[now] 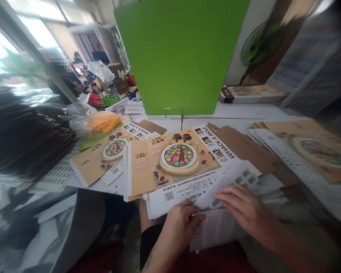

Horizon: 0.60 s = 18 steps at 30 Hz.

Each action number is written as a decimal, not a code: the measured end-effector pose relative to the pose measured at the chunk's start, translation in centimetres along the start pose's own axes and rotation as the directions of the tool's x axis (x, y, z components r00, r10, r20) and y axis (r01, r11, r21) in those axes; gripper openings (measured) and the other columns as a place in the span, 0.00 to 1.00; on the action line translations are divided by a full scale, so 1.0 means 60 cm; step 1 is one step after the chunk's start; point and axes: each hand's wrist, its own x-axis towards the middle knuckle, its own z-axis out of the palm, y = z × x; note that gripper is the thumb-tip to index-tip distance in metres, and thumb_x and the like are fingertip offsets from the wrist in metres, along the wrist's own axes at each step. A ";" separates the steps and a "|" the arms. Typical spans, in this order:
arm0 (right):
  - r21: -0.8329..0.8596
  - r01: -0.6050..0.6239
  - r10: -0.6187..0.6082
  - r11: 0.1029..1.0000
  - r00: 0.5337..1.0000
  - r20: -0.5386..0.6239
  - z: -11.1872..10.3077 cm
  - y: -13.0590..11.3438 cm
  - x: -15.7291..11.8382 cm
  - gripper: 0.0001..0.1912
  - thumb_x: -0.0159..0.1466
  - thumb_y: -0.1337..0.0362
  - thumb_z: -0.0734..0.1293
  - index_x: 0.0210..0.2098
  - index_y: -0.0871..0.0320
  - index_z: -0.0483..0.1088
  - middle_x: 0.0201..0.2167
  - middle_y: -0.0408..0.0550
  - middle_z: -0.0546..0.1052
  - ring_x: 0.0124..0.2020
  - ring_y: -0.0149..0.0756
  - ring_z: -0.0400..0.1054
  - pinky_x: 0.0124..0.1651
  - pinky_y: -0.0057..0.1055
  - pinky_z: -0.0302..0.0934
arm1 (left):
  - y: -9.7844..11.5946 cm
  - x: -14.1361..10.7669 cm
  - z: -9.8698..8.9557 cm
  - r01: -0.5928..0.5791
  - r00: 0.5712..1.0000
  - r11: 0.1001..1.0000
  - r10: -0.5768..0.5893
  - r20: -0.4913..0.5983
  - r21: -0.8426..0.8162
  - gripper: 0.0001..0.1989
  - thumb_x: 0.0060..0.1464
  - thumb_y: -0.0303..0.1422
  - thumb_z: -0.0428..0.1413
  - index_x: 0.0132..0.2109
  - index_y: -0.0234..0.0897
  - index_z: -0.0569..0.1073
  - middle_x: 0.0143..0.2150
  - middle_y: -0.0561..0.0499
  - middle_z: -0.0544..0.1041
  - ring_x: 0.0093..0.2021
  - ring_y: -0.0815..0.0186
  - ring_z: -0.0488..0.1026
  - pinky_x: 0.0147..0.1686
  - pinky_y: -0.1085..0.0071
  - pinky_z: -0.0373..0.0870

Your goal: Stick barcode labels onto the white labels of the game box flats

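Note:
My left hand (183, 220) is closed, fingers and thumb pinching the left edge of a white printed sheet (218, 227) near the table's front edge. Across the upper part of that paper lies my right hand (241, 204), its fingers stretched out and close together, over a folded white flap (244, 174) with grey squares. Beyond both hands, a flat "WHACK A MOLE" printed carton (179, 155) rests on a stack, its white side panel reaching my left hand. What lies beneath my right palm is hidden.
Another printed carton (113, 149) lies to the left, and more (315, 148) lie at the right. An upright green board (182, 57) stands behind. Stacked cardboard (22, 136) and a bin of paper scraps (88, 216) are at the left. Orange bagged material (105, 121) sits nearby.

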 end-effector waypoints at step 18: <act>0.119 0.053 -0.069 0.991 0.989 0.132 0.016 0.029 0.037 0.14 0.68 0.72 0.58 0.45 0.54 0.73 0.35 0.47 0.75 0.39 0.36 0.66 0.49 0.40 0.59 | -0.006 -0.006 0.002 -0.004 1.000 1.000 0.005 0.028 -0.025 0.05 0.57 0.25 0.60 0.32 0.37 0.79 0.35 0.53 0.75 0.36 0.67 0.73 0.38 0.75 0.66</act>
